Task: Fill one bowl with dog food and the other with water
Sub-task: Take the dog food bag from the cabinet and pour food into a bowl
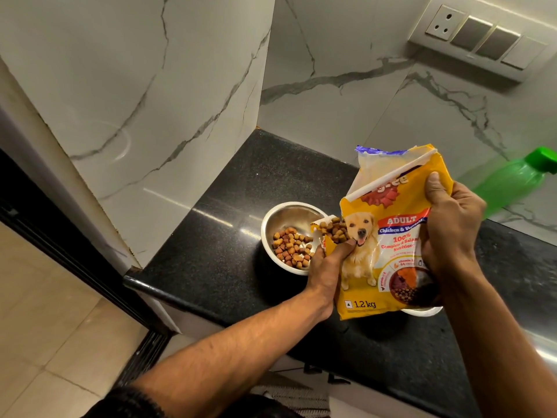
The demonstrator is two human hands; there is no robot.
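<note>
- Left hand (327, 267) is clamped on the torn lower corner of the dog food bag (388, 236), thumb across the front. Right hand (449, 224) is clamped on the bag's right side at about 3 o'clock of the pack.
- The bag is tilted, its opening at 9 o'clock of the pack, with kibble (333, 229) bunched at the mouth directly above the rim of the steel bowl (272, 218).
- The steel bowl sits on the black counter (211, 236) and holds a shallow layer of kibble. Judged partly filled.
- A second bowl (422, 311) shows only as a white rim at 6 o'clock below the bag. Contents hidden.
- A green bottle (512, 182) stands at 3 o'clock, well apart from both bowls. Presumed water source; untouched.
- Risk: the mouth sits over the near rim, not the bowl's centre. A steeper tilt could send kibble onto the counter.
- Risk: a sudden surge from the slack, folded bag could overfill.
- Room: the counter edge lies near at 7 o'clock of the bowl. Marble walls (180, 101) close off 10 to 2 o'clock. Open counter lies at 11 o'clock.
</note>
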